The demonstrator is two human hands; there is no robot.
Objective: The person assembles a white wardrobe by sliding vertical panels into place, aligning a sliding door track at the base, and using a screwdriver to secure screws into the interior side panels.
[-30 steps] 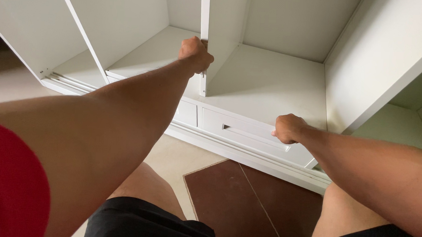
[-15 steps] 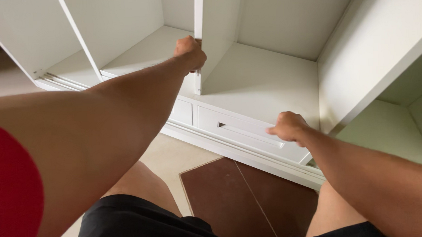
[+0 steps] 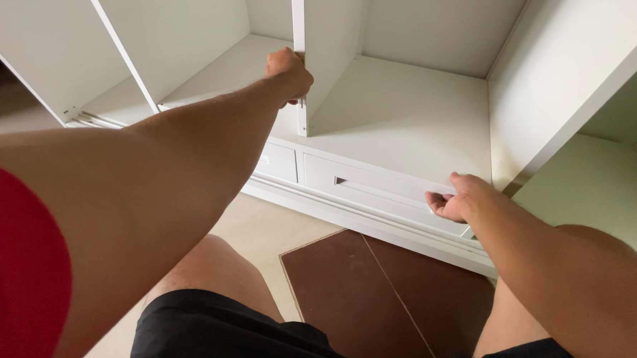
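The left hand (image 3: 289, 74) is closed in a fist around the front edge of the upright divider panel (image 3: 300, 64) — a white board whose long axis runs vertically, standing on the cabinet's shelf floor (image 3: 407, 125) far and left of centre. The right hand (image 3: 455, 199) hovers near and to the right, palm up, fingers loosely curled and holding nothing, just in front of the drawer (image 3: 375, 192) below the shelf — its recessed handle (image 3: 389, 190) lies leftward of the fingertips, running left to right.
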